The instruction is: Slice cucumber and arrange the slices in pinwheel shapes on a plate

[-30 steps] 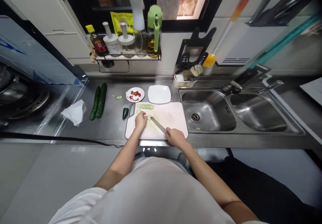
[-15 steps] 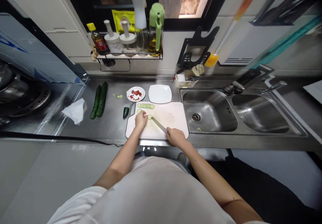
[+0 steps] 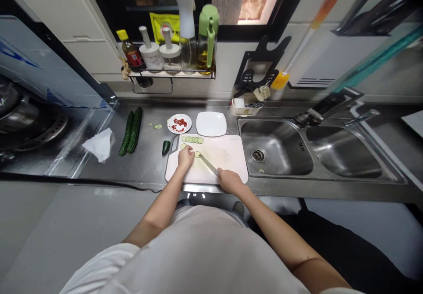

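One plate (image 3: 170,124) holds red bits (image 3: 180,122); right fingers (image 3: 222,175) clasp a knife (image 3: 208,164); left fingers (image 3: 189,150), grip unclear.

Stainless bench (image 3: 152,166) w/ twin-bowl sink (image 3: 280,144) set in toward R end. Wall (image 3: 228,62) behind back edge off-white, w/ small shelf (image 3: 194,75) mounted. Dk-framed window (image 3: 228,3) above, RH pane brightest. Bluish panel (image 3: 66,76) nr back L corner, white panels (image 3: 62,16) beyond. Glare on steel. Pale grey area (image 3: 92,223) below front edge: floor or cabinet fronts, can't tell.
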`<state>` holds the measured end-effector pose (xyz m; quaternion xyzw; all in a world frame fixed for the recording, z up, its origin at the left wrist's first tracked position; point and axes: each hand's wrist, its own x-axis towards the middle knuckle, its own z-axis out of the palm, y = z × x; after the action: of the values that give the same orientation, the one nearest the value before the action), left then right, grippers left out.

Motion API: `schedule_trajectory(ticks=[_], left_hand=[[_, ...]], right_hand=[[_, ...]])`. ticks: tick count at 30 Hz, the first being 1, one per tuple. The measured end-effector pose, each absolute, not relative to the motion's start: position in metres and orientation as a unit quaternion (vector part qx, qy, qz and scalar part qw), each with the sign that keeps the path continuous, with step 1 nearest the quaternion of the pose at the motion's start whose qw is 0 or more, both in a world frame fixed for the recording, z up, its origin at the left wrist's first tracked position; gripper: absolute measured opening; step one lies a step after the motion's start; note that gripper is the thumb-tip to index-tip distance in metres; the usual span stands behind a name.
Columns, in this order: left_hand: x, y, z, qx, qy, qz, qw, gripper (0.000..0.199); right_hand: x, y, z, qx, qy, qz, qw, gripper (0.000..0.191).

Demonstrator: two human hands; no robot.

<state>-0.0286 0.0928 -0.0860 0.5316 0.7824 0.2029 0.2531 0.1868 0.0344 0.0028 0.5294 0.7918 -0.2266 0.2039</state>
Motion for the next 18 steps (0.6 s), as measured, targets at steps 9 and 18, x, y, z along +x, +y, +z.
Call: schedule_trajectory(ticks=[9,18], left_hand=[[-0.028,0.094,-0.081,0.525,0.787,0.189,0.263,0.02],[-0.028,0.095,-0.082,0.521,0.791,0.188,0.261,0.019]], right_hand=[[0.185,0.04,0.008,0.518,0.796,-0.233,0.21,0.029],[0.177,0.049,0.009,0.509,0.801,-0.234,0.211,0.03]])
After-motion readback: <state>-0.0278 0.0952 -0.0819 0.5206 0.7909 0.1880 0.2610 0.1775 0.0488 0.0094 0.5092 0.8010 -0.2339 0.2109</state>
